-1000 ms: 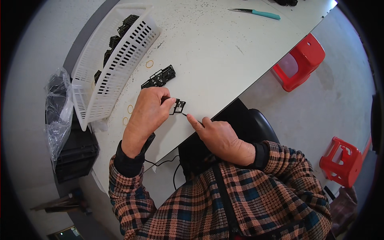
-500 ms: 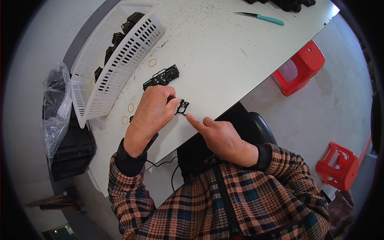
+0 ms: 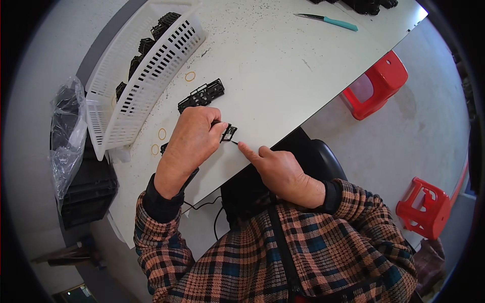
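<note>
My left hand [image 3: 191,132] is closed on a black plastic frame part [image 3: 230,133], whose open lattice end sticks out past the fingertips toward my right hand. Curled fingers close my right hand [image 3: 283,174], with the index finger stretched forward. From under that fingertip a thin dark tool tip [image 3: 234,142] points at the lower edge of the frame part; its handle is hidden in the hand. Just beyond my left hand lies a bundle of black plastic frames [image 3: 202,95]. Another small black piece [image 3: 164,147] shows partly behind my left wrist.
Yellow rubber bands [image 3: 190,76] lie on the white table [image 3: 268,65] among dark crumbs. A white slotted basket [image 3: 146,83] with black parts stands at left. A teal-handled knife [image 3: 339,23] lies far right. Red stools [image 3: 381,83] stand beyond the table's edge.
The whole view has shifted slightly. Both hands keep nearly the same pose; the tool tip has moved a little at the frame part's lower edge and shows more clearly now.
</note>
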Demonstrator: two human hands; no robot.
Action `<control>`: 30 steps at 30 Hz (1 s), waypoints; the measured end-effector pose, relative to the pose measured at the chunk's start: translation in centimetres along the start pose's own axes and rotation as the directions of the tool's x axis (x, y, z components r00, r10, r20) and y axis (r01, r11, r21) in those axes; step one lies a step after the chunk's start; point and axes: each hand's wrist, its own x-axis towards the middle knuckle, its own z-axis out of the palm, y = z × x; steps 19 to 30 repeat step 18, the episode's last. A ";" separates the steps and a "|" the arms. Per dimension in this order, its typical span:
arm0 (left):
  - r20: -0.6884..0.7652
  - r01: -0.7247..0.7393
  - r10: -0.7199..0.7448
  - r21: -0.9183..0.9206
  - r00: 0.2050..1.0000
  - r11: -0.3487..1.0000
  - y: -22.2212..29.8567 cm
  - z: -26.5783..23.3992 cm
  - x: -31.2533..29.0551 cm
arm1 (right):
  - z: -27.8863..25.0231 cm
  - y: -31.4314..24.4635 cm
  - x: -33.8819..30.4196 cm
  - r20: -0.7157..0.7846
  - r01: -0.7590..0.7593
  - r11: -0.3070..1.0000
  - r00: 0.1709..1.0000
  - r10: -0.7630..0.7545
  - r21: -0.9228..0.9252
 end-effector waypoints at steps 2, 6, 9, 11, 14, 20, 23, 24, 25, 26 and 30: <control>-0.015 0.000 0.000 -0.044 1.000 0.999 -0.1 0.2 -0.2 | -0.2 -0.1 0.0 -0.005 -0.002 1.000 1.000 0.002 0.020; -0.021 0.020 -0.020 -0.017 1.000 1.000 0.1 -0.1 0.0 | -0.8 -0.5 0.0 -0.029 0.008 0.999 1.000 -0.007 0.048; -0.027 -0.017 0.016 -0.020 1.000 1.000 -0.1 0.0 0.0 | -0.3 -0.3 0.2 0.009 0.005 1.000 1.000 -0.006 0.027; -0.029 -0.034 0.033 -0.023 0.999 0.999 -0.2 0.0 0.0 | -0.4 -0.3 0.3 0.016 0.006 1.000 1.000 -0.007 0.025; -0.002 0.001 -0.001 -0.013 1.000 1.000 -0.3 -0.1 -0.1 | -0.4 -0.3 0.3 0.027 0.008 1.000 1.000 -0.009 0.023; 0.006 -0.001 0.001 -0.018 1.000 1.000 -0.6 0.0 -0.1 | -0.4 -0.3 0.3 0.038 0.017 1.000 0.999 -0.017 0.006; 0.006 -0.001 0.001 -0.018 1.000 1.000 -0.6 0.0 -0.1 | -0.4 -0.3 0.3 0.038 0.017 1.000 0.999 -0.017 0.006; 0.006 -0.001 0.001 -0.018 1.000 1.000 -0.6 0.0 -0.1 | -0.4 -0.3 0.3 0.038 0.017 1.000 0.999 -0.017 0.006; 0.006 -0.001 0.001 -0.018 1.000 1.000 -0.6 0.0 -0.1 | -0.4 -0.3 0.3 0.038 0.017 1.000 0.999 -0.017 0.006; 0.006 -0.001 0.001 -0.018 1.000 1.000 -0.6 0.0 -0.1 | -0.4 -0.3 0.3 0.038 0.017 1.000 0.999 -0.017 0.006; 0.006 -0.001 0.001 -0.018 1.000 1.000 -0.6 0.0 -0.1 | -0.4 -0.3 0.3 0.038 0.017 1.000 0.999 -0.017 0.006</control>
